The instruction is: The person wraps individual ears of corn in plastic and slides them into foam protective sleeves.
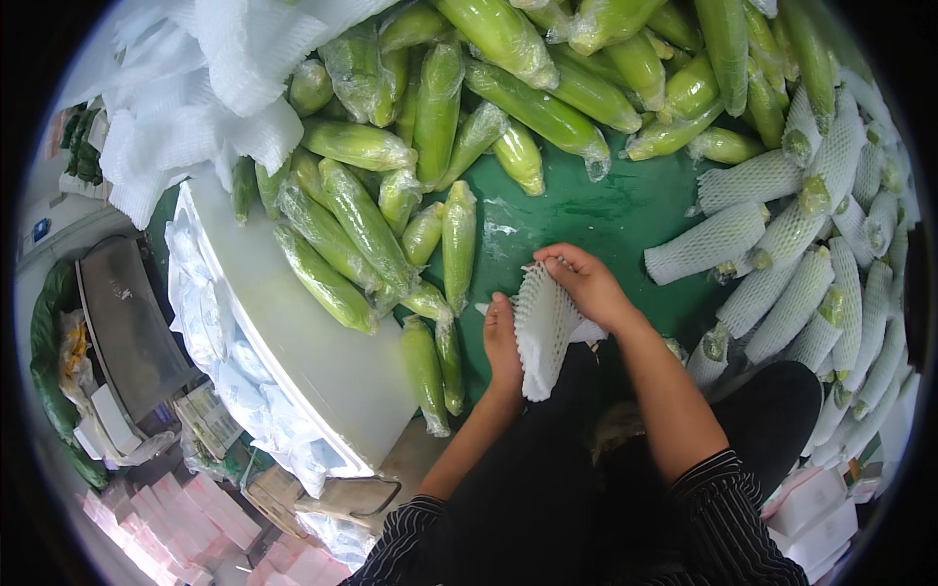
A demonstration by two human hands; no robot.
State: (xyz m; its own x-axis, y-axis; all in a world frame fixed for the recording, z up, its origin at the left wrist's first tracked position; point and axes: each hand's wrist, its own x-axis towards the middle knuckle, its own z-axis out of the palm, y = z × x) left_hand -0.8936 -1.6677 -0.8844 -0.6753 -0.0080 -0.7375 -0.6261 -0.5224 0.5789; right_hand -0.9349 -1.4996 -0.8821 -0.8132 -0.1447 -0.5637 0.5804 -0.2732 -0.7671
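Observation:
A white foam net sleeve (544,329) hangs between my two hands above the green tabletop (586,209). My right hand (590,286) pinches its upper edge between thumb and fingers. Along its left side, my left hand (504,344) grips the foam with the thumb up; the other fingers are mostly hidden. More white foam shows behind both hands. Ears of corn in green husks and clear film (458,245) lie just left of and beyond my hands. To the right, several corn ears in foam net sleeves (707,242) are stacked in a pile.
Loose foam sleeves (220,95) are heaped at the upper left. Below them stands a white foam box lid or panel (322,293) beside bluish-white plastic packs (212,315). Pink-and-white packages (176,520) sit at the lower left, and white boxes (813,513) at the lower right.

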